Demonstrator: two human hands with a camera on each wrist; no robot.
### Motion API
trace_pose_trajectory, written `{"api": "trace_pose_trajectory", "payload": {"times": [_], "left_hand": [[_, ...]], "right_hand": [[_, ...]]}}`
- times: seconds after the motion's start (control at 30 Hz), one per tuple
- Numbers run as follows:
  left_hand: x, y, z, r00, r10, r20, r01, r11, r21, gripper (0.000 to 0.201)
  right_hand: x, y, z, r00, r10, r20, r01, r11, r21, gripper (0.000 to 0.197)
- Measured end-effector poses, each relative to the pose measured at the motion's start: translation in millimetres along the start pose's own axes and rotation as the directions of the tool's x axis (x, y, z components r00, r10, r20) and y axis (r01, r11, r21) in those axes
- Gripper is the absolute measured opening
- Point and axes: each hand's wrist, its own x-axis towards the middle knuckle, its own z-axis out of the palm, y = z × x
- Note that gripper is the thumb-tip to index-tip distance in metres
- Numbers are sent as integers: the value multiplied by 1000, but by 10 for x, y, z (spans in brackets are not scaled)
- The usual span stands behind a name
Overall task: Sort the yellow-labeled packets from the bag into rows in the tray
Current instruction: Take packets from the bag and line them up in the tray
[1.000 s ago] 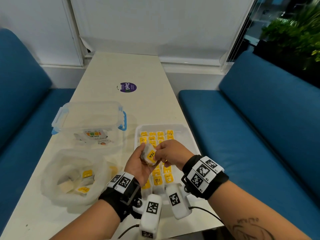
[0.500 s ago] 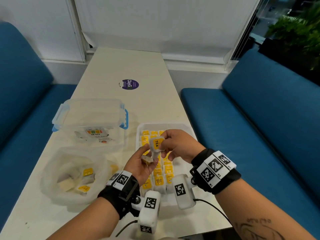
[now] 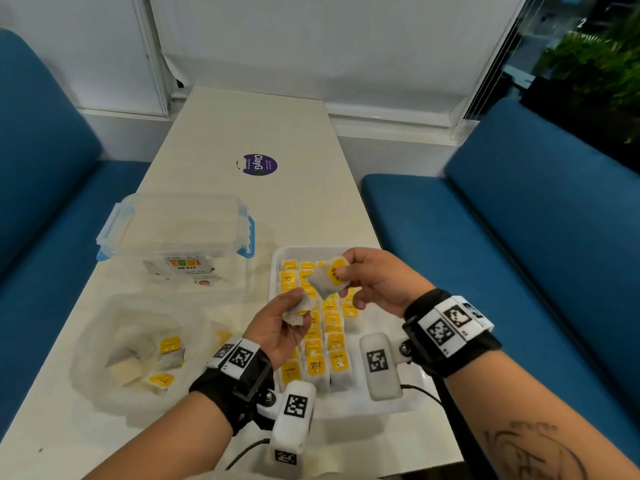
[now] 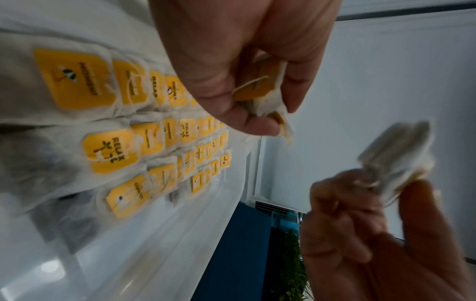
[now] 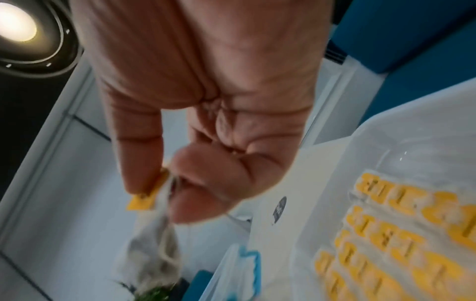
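From the head view, my right hand (image 3: 377, 280) pinches one packet (image 3: 329, 277) by its yellow label, above the upper part of the white tray (image 3: 398, 405) at frame center. My left hand (image 3: 277, 329), lower and just left, curls around a small bunch of packets (image 3: 298, 310). Rows of yellow-labeled packets (image 3: 317, 365) fill the tray's left part. The clear bag (image 3: 104, 341) with a few packets sits on the surface at lower left, a lidded clear box (image 3: 173, 230) above it.

In the left wrist view, my left hand (image 4: 231, 67) at the top grips its bunch (image 4: 265, 97); the rows (image 4: 110, 150) run across the left half.

In the right wrist view, my right hand (image 5: 206, 91) holds its packet (image 5: 152, 254) hanging at lower center, blurred.
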Motion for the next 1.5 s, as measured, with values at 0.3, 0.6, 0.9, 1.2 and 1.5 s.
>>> {"api": "trace_pose_trajectory", "payload": {"times": [0.3, 0.6, 0.9, 1.2, 1.5], "left_hand": [[7, 80, -33, 996, 71, -59, -67, 995, 77, 5], [-28, 118, -52, 995, 87, -57, -83, 994, 71, 4], [-84, 105, -91, 996, 79, -39, -75, 992, 104, 8], [-138, 65, -83, 998, 67, 21, -70, 973, 220, 15], [-226, 61, 82, 993, 72, 93, -94, 964, 249, 11]], "right_hand": [[171, 349, -310, 957, 106, -269, -269, 667, -694, 13], [394, 622, -199, 867, 484, -120, -278, 271, -921, 28], [670, 754, -218, 780, 578, -242, -478, 299, -826, 26], [545, 664, -214, 923, 244, -297, -378, 444, -812, 30], [174, 295, 144, 992, -34, 122, 88, 876, -473, 38]]}}
